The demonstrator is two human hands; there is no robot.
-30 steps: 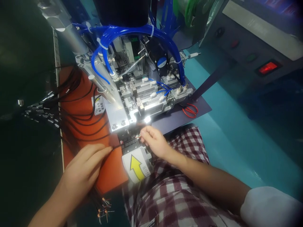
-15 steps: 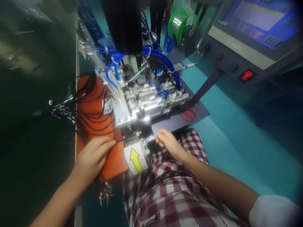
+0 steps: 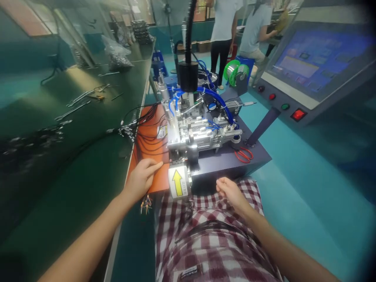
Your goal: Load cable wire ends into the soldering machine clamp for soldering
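The left hand (image 3: 142, 178) is laid on the orange mat (image 3: 158, 178), fingers stretched toward the yellow-arrow label (image 3: 178, 183); whether a wire is pinched cannot be told. The right hand (image 3: 232, 191) is loosely curled, nothing seen in it, over the checked lap (image 3: 205, 219). Black wires (image 3: 143, 125) are spread across the mat beside the metal fixture (image 3: 196, 135).

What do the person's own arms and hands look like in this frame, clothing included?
The left hand and right hand are bare: no gloves, and no rings, watch or wristband that I can make out. The forearms are uncovered down to the frame's lower edge, so no sleeve shows. The only clothing in view is red-and-white checked fabric over the lap.
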